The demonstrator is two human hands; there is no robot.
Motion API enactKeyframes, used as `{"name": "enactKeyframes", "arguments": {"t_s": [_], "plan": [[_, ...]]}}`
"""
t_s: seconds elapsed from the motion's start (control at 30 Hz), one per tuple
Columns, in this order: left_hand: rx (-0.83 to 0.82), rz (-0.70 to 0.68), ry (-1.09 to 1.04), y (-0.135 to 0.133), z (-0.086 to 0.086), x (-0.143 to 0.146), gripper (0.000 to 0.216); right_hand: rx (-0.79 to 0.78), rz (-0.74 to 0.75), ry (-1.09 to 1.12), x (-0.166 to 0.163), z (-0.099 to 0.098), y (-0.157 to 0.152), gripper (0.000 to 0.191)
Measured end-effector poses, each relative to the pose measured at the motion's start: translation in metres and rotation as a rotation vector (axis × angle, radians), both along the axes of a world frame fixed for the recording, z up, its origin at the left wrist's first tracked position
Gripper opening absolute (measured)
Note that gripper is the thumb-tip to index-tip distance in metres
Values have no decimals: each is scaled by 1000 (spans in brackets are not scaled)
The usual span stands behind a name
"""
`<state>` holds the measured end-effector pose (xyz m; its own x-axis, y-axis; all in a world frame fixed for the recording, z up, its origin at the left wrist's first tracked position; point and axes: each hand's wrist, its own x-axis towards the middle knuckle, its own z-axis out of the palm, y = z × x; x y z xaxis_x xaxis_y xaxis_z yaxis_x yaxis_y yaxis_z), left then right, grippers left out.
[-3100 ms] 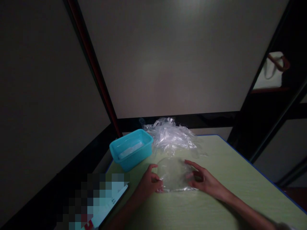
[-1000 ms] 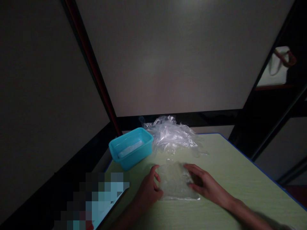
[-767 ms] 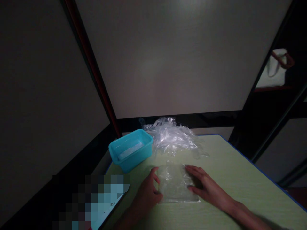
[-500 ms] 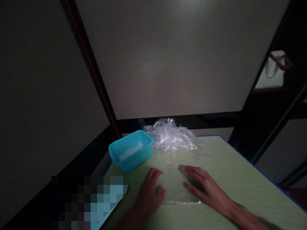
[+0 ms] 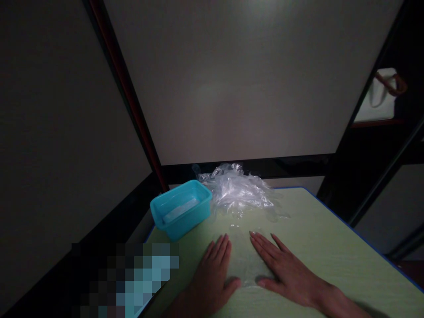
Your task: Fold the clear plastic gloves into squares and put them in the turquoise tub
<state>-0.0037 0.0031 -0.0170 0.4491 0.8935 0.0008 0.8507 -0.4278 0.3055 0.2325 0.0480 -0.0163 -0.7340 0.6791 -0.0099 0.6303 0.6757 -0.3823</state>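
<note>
Both hands have changed since the earlier frames. Half a second ago their fingers were bent and working at the edges of the clear plastic bag; now they lie spread and flat.

The left hand presses palm down on the bag's left side, with its fingers together and pointing toward the far side and its thumb stretched to the right. The right hand lies palm down on the bag's right side, its fingers fanned toward the far left and its thumb pointing left toward the other thumb. Neither hand grasps anything: each grip is released, the hand open against the sheet.

The bag lies flat on the green bench, in the near middle, and shows mostly in the gap between the two hands. Its edges are hard to make out in the dim light.

Beyond it, at the far edge of the bench, sits a crumpled heap of clear plastic, apart from the fingertips. Just left of the heap a teal tub stands at the bench's far left corner, with a pale flat piece lying in it. Far off to the right, a white tote bag with brown handles hangs by a dark frame.
</note>
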Motion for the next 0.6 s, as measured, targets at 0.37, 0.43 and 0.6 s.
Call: {"name": "enactKeyframes", "arguments": {"t_s": [0.37, 0.43, 0.6], "plan": [[42, 104, -185, 3, -9, -4, 66, 3, -191, 292, 0, 8, 5, 52], [74, 181, -255, 6, -13, -7, 60, 43, -253, 330, 0, 13, 14, 35], [130, 329, -422, 16, -17, -15, 50, 46, -304, 300, -5, 16, 40, 13]]}}
